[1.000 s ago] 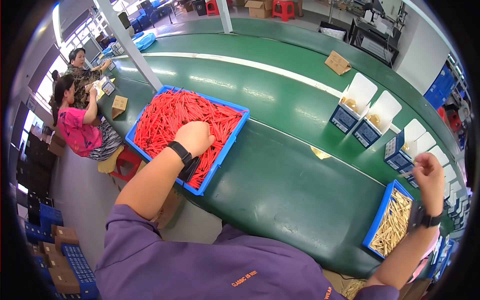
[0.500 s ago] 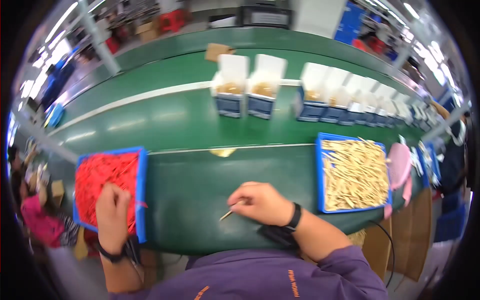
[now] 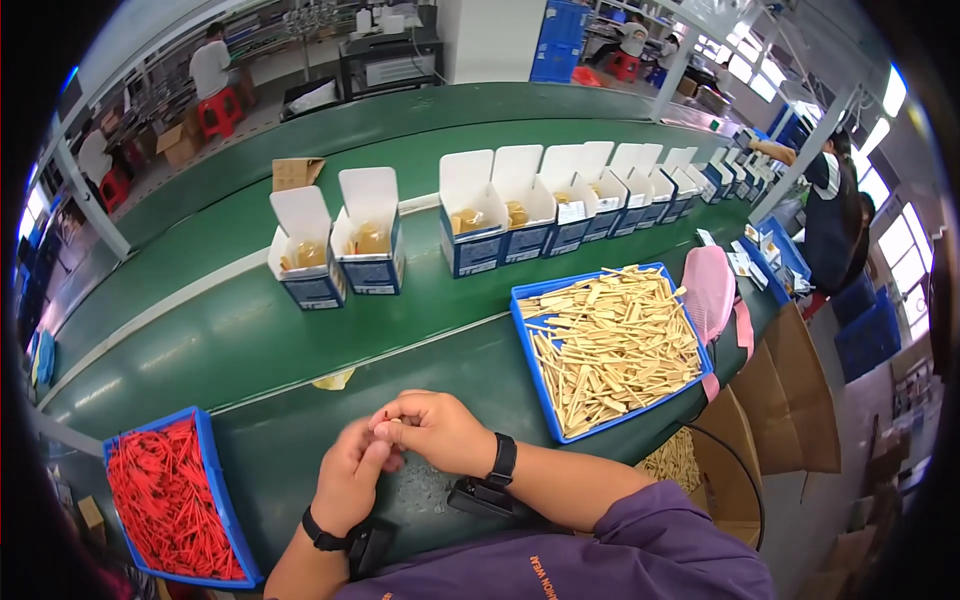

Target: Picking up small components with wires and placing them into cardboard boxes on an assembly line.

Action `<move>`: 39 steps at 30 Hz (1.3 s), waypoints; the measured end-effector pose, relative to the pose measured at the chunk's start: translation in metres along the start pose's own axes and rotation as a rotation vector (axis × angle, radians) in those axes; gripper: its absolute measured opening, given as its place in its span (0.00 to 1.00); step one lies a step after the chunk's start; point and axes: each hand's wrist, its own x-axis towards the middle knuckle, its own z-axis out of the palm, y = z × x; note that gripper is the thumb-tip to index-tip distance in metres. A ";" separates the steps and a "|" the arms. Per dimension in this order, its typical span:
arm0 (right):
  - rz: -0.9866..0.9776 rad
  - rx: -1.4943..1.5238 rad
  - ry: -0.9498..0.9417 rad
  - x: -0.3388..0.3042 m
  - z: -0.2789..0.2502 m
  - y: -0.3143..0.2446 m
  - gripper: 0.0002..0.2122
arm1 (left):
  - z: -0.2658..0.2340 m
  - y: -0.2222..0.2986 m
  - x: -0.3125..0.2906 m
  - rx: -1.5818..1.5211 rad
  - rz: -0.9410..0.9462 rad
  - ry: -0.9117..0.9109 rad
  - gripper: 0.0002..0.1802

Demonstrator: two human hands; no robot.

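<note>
My left hand (image 3: 349,472) and my right hand (image 3: 437,430) meet over the near part of the green table, fingertips pressed together. Both are closed in a pinch, and the fingers hide most of what lies between them; only a tiny dark reddish spot shows there. Left of them stands a blue tray (image 3: 212,478) full of thin red strips (image 3: 165,495). To the right, a second blue tray (image 3: 548,405) holds a heap of pale, flat-ended wooden sticks (image 3: 615,345). Each wrist wears a black band.
Open white-and-blue boxes (image 3: 372,272) with amber-coloured contents stand in a row along the green table (image 3: 450,330). A yellowish scrap (image 3: 333,380) lies before my hands. A pink mesh item (image 3: 708,292) sits beside the stick tray. A co-worker (image 3: 828,215) reaches toward the far-right boxes.
My left hand has left the red strips and come to my right hand. The thin wooden stick seen in my right hand is now hidden. The view has turned to the right.
</note>
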 end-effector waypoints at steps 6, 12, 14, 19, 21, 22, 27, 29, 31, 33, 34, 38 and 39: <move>-0.268 -0.333 0.046 0.009 -0.001 -0.001 0.10 | -0.022 -0.003 0.004 0.258 -0.109 -0.094 0.12; 0.004 0.122 0.093 0.009 -0.003 -0.010 0.12 | -0.024 0.009 0.003 0.168 -0.181 -0.061 0.13; 0.055 0.032 0.123 0.014 -0.004 -0.010 0.11 | -0.028 0.008 0.005 0.155 -0.144 -0.095 0.13; 0.122 -0.203 0.078 0.007 0.004 -0.021 0.07 | -0.037 0.008 0.002 0.182 -0.249 -0.173 0.13; 0.101 -0.264 0.047 0.002 0.004 -0.031 0.07 | -0.037 0.005 0.002 0.212 -0.249 -0.210 0.13; 0.092 -0.276 0.078 -0.002 -0.003 -0.041 0.07 | -0.034 0.002 0.004 0.211 -0.233 -0.241 0.13; -0.483 -0.515 0.864 -0.009 -0.090 -0.137 0.10 | -0.033 -0.004 -0.001 0.253 -0.014 -0.115 0.12; -0.550 -0.871 1.117 -0.005 -0.178 -0.174 0.12 | -0.026 -0.003 0.006 0.274 -0.028 -0.119 0.12; -0.500 -1.097 1.216 0.017 -0.247 -0.173 0.13 | -0.026 -0.015 0.009 0.304 -0.002 -0.156 0.12; -0.488 -1.247 1.131 0.041 -0.277 -0.161 0.13 | -0.025 -0.024 0.014 0.346 0.029 -0.154 0.12; -0.482 -1.297 1.056 0.054 -0.282 -0.156 0.13 | -0.022 -0.023 0.016 0.356 0.043 -0.164 0.12; -0.439 -1.387 0.842 0.080 -0.271 -0.150 0.12 | -0.012 -0.015 0.018 0.233 -0.151 -0.051 0.10; -0.462 -1.421 0.737 0.081 -0.272 -0.151 0.11 | -0.011 -0.015 0.018 0.219 -0.145 -0.025 0.09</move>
